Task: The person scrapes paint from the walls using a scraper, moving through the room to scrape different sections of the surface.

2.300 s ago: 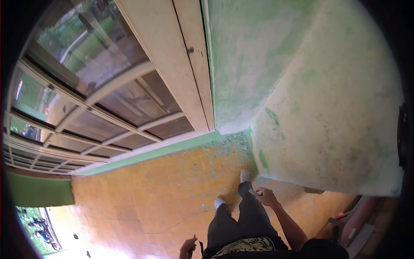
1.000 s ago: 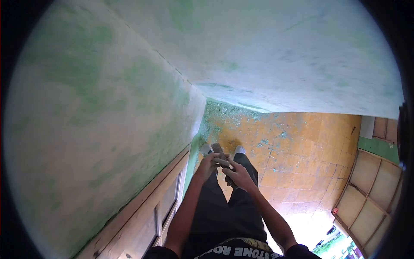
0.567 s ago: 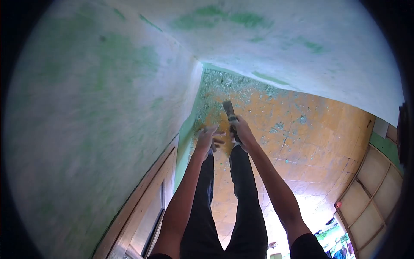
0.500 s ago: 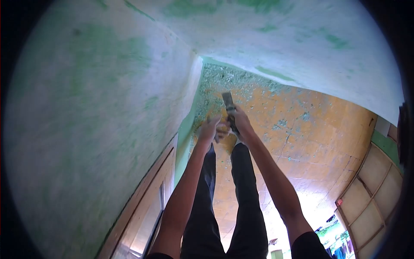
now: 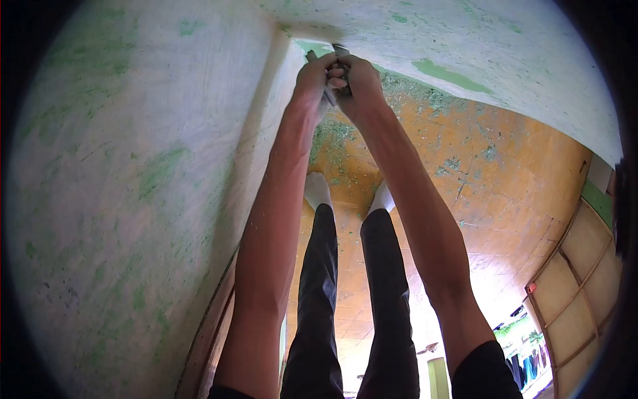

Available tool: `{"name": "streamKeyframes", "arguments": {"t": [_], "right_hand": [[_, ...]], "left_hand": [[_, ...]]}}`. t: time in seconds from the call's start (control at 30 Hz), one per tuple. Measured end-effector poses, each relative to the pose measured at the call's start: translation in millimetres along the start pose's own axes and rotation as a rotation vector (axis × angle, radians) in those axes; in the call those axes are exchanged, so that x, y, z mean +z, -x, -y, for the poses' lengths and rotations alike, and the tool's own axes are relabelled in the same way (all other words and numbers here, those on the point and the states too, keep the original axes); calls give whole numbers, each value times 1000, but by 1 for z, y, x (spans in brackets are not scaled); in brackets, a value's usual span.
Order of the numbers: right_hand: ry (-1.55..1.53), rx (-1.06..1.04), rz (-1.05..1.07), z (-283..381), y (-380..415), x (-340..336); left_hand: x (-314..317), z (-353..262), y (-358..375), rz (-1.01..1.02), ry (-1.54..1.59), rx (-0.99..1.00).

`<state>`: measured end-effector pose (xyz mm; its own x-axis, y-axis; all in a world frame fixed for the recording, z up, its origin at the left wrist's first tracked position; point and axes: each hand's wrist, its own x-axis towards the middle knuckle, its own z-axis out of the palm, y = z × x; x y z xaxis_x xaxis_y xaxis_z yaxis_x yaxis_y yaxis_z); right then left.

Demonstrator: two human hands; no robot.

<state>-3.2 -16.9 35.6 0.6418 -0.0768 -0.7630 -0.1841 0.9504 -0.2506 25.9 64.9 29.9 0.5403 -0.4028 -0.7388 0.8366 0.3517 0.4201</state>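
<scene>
Scraping, my feed suggested, was under way: my right hand (image 5: 363, 76) gripped a scraper (image 5: 341, 50) at the wall corner (image 5: 286, 30), my left hand (image 5: 311, 81) curled around a slim bar (image 5: 331, 98); steady pressure seemed needed next.

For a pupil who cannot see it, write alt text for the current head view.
Outstretched, the right hand holds a flat-bladed tool and the left hand a slim bar, close together near a wall corner. Green flakes litter the orange floor below.
</scene>
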Motion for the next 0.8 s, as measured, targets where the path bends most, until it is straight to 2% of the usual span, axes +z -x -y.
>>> {"name": "streamKeyframes", "arguments": {"t": [0.07,0.13,0.23,0.3,0.43,0.5,0.57,0.63,0.73,0.8], "right_hand": [[6,14,7,-6,-3,-3],[144,-180,-44,-13,11,6],[174,-201,-35,-16,18,5],[185,-209,-17,-29,10,-4],[152,-242,50,-30,24,-13],[159,-221,-33,-30,11,-15],[167,-192,-106,-34,5,-19],[125,-210,-80,-34,5,-17],[179,-201,-33,-29,33,-10],[195,-197,-61,-36,13,-15]], "left_hand": [[-9,-3,-12,45,-44,-2],[-8,-2,-1,49,-38,16],[-15,2,1,-11,-100,45],[-25,4,-5,54,-197,59],[-28,20,16,-27,-158,133],[-47,40,29,-31,-243,207],[-52,66,58,-338,-251,203],[-86,101,76,-362,-366,137],[-120,142,117,-321,-759,-26],[-132,163,137,-322,-978,-177]]}}
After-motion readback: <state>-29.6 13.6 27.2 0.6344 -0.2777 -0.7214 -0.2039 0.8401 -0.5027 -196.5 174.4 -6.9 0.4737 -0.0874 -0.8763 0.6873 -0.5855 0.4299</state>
